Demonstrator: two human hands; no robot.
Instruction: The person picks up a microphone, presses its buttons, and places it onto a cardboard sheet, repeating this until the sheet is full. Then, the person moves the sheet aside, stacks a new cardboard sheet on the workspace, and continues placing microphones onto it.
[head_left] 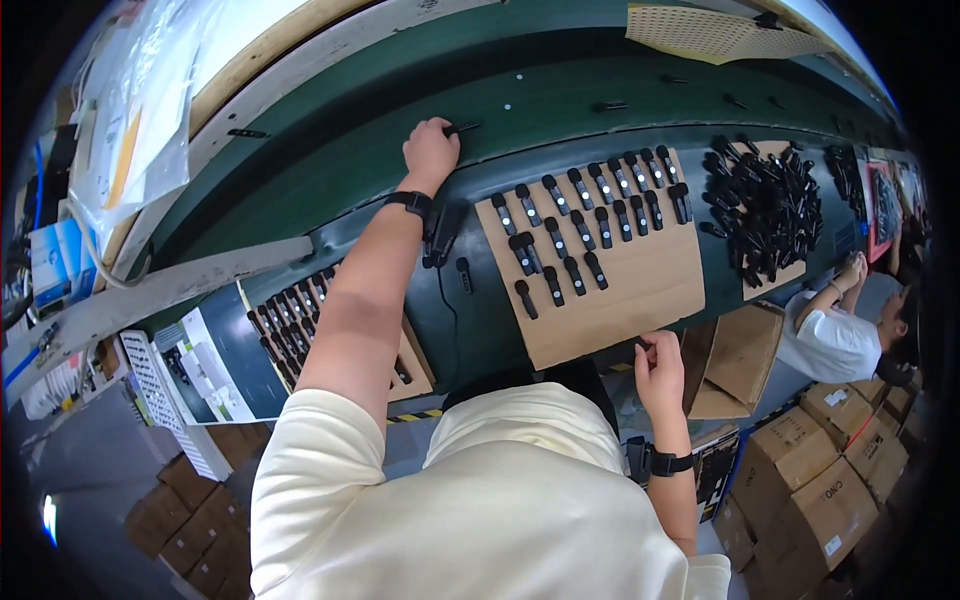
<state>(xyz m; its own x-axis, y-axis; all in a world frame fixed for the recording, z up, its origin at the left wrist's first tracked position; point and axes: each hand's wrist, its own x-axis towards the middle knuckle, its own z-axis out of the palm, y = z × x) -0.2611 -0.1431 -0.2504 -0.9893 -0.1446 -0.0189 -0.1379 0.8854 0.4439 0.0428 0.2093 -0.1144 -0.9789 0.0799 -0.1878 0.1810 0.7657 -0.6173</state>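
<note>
reaching to twelve o'clock, the left hand (430,150) pinches a small black device (463,127) on the green belt (300,190). the right hand (658,372) grips the cardboard sheet (640,290) on the tabletop, roughly half filled with devices; a heap (765,205) waits at two o'clock.

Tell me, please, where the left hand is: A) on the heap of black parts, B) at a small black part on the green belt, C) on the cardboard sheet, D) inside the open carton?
B: the left hand reaches up to a black part on the green belt.
</note>
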